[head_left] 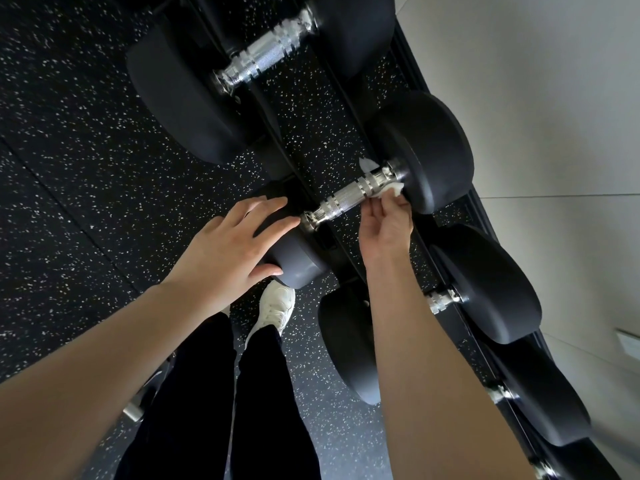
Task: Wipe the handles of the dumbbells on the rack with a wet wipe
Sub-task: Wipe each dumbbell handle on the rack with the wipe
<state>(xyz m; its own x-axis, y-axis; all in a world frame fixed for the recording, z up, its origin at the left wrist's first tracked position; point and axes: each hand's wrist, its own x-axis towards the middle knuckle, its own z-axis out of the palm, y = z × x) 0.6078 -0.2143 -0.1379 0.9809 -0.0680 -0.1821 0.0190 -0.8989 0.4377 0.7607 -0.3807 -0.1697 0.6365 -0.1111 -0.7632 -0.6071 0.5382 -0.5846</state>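
Head view, looking down. Left hand [228, 247] open, fingers straight and spread, laid over the near black head [301, 265] of a dumbbell on the rack [337, 252]. Right hand [384, 226] pinching a white wet wipe [393, 190], pressed to the knurled chrome handle [346, 197] at the fingertips, close to the far head [436, 157]. Beyond both hands, a second dumbbell [266, 53]. Beneath the left wrist, a white shoe [275, 306] on speckled black floor [69, 168].

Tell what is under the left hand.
The left hand lies spread on the dumbbell's near head; the right hand pinches the wet wipe on its handle. The palm hides the head's top.
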